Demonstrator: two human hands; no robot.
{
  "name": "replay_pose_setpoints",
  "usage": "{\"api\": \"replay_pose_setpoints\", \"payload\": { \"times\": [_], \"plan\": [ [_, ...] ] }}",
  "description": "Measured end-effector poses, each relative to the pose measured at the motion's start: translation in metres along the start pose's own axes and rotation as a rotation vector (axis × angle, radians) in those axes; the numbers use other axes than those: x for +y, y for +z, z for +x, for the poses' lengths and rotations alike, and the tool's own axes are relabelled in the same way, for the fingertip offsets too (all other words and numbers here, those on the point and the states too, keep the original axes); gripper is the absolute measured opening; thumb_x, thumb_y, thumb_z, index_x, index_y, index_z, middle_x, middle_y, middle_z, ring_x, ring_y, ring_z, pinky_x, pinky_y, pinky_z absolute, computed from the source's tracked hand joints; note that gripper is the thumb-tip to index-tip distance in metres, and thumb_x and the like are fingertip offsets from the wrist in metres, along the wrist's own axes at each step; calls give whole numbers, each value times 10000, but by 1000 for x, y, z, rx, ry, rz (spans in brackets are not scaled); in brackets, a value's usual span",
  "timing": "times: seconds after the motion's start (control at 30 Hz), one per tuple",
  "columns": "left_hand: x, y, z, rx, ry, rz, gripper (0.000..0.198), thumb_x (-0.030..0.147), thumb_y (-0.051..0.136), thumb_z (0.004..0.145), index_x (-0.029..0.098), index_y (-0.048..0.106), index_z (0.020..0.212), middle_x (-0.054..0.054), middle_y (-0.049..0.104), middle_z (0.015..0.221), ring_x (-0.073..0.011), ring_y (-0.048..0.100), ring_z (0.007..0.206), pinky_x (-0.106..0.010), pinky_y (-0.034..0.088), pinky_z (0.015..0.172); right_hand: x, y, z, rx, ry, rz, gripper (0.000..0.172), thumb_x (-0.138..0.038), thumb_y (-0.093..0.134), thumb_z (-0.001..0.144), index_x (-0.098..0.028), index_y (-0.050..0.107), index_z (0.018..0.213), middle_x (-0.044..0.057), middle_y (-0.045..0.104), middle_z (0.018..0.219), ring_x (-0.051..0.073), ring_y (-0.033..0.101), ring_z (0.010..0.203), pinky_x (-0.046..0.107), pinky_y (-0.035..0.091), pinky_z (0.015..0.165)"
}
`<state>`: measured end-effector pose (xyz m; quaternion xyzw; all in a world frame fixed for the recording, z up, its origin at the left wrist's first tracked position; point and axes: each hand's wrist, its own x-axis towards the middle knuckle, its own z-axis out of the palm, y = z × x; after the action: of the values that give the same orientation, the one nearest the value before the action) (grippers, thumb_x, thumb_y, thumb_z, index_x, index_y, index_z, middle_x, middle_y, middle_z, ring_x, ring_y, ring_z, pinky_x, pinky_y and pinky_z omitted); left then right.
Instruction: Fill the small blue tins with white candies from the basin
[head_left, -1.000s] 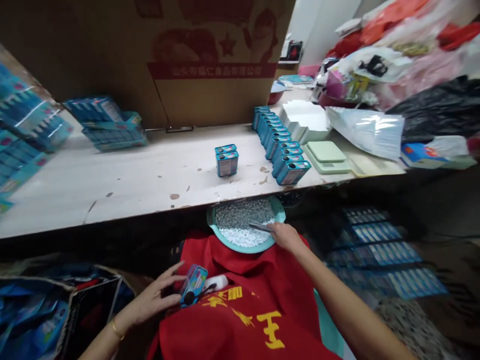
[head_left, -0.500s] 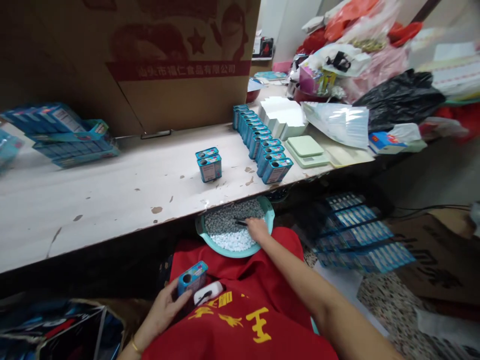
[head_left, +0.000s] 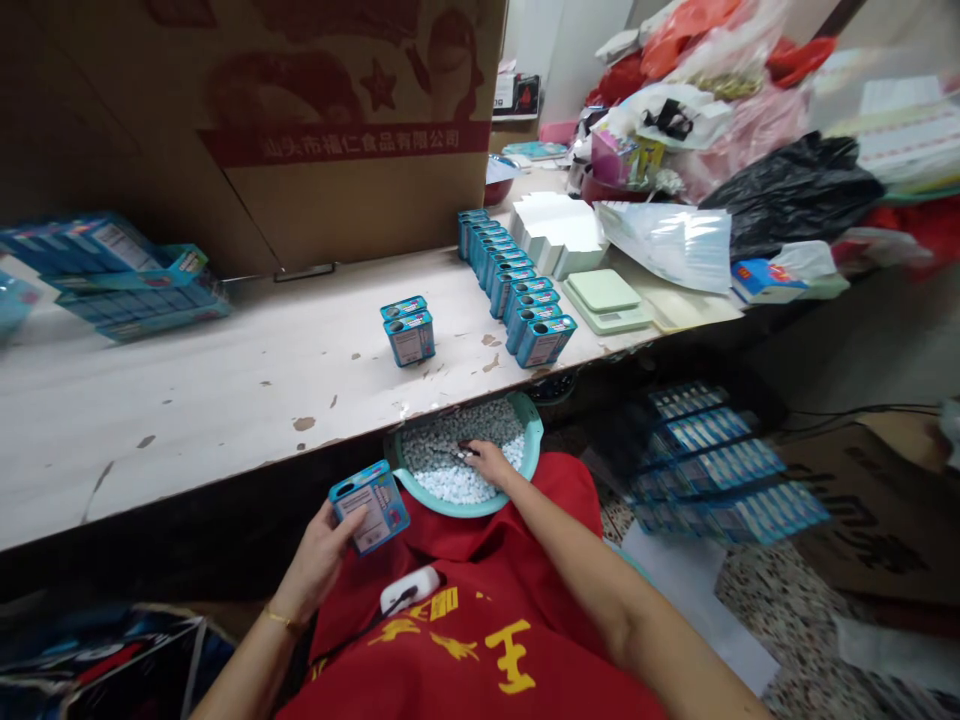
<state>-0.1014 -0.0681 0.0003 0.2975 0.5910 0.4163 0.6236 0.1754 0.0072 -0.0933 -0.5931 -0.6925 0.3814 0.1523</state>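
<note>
My left hand grips a small blue tin with a dark opening in its top, tilted and held just left of the basin. In my lap the turquoise basin is filled with small whitish pellets. My right hand reaches into it, fingers closed around a small dark scoop resting among the pellets. The scoop's far end is hard to make out. On the table ahead stand two more blue tins, and to their right a row of similar tins.
A pale green scale and white stacked pieces sit beyond the row. A large cardboard box stands at the back of the white table. Packed blue tins are low at right. A white device lies on my red apron.
My left hand has raised the tin from my lap up toward the basin and tipped it. My right hand has shifted slightly left within the pellets.
</note>
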Motion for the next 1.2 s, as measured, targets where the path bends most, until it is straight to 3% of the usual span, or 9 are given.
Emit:
{"api": "replay_pose_setpoints", "payload": {
  "times": [0.1, 0.23, 0.37, 0.47, 0.8, 1.07, 1.2],
  "plan": [
    [10, 13, 13, -61, 148, 193, 485, 362, 683, 596, 167, 526, 1012, -55, 637, 984, -208, 590, 923, -349, 461, 851, -1, -17, -12, 37, -22, 61, 367, -144, 496, 752, -195, 567, 1108, 50, 591, 1134, 187, 518, 1054, 319, 385, 905],
    [14, 31, 32, -123, 278, 386, 469, 382, 654, 603, 157, 534, 996, -56, 625, 979, -207, 575, 904, -333, 452, 835, -12, -58, -32, 39, -104, 149, 355, -158, 514, 733, -188, 586, 1079, 57, 601, 1114, 183, 527, 1037, 333, 378, 913],
    [6, 51, 51, -177, 383, 508, 409, 351, 615, 629, 159, 542, 983, -36, 617, 923, -182, 561, 853, -309, 441, 809, -37, -98, -46, 12, -194, 116, 324, -192, 520, 734, -175, 603, 1047, 52, 624, 1061, 173, 553, 966, 291, 406, 854],
    [-3, 63, 61, -181, 448, 618, 377, 316, 599, 633, 162, 555, 975, -23, 608, 891, -171, 547, 836, -295, 426, 812, -58, -116, -48, -58, -221, -6, 304, -211, 516, 740, -187, 613, 1027, 26, 650, 972, 165, 577, 878, 261, 425, 777],
    [-14, 68, 59, -156, 529, 748, 421, 256, 555, 658, 170, 518, 1068, -58, 576, 1062, -188, 531, 962, -303, 380, 890, -111, -121, -44, -153, -223, -633, 267, -278, 463, 778, -254, 636, 980, 52, 657, 944, 225, 582, 892, 299, 412, 731],
    [-14, 67, 57, -143, 550, 796, 415, 268, 537, 689, 161, 488, 1087, -65, 566, 1046, -179, 525, 942, -311, 389, 868, -154, -121, -49, -145, -262, -866, 259, -190, 395, 785, -154, 621, 907, 117, 634, 916, 207, 589, 840, 287, 425, 699],
    [-17, 63, 58, -152, 549, 741, 400, 288, 546, 699, 168, 493, 1077, -50, 582, 993, -171, 537, 891, -307, 405, 836, -149, -125, -54, -112, -327, -886, 248, -193, 383, 808, -166, 604, 917, 107, 621, 916, 200, 578, 851, 289, 415, 721]
  ]
}}
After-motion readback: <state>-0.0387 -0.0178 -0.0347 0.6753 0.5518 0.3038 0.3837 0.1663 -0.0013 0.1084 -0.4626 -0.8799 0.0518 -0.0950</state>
